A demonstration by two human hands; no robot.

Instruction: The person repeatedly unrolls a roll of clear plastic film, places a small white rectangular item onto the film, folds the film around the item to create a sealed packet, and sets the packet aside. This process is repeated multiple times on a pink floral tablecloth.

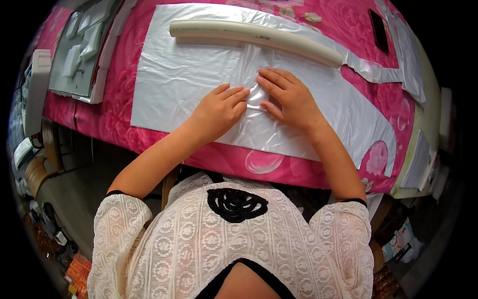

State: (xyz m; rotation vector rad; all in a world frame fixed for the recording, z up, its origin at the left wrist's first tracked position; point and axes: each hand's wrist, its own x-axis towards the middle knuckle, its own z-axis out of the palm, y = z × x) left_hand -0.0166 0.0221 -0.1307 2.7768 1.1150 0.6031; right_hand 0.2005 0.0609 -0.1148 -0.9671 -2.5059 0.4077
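A large white plastic carrier bag point(174, 94) lies flat on the table, its handle cut-outs toward the right. My left hand point(221, 110) rests palm down on the middle of the bag, fingers slightly bent and its thumb hidden. Close beside it, my right hand point(289, 97) presses on the plastic with fingers stretched and thumb apart. Between the two hands the film is creased and shiny. Beyond them a long cream plastic pipe point(254, 36) lies across the bag's far side, touching neither hand.
A pink flowered cloth point(117, 99) covers the table. At the far left stands a tray point(62, 79) with folded white plastic packets. A black phone point(378, 31) lies at the far right near more white plastic bags point(411, 60). Papers point(418, 162) sit along the right edge.
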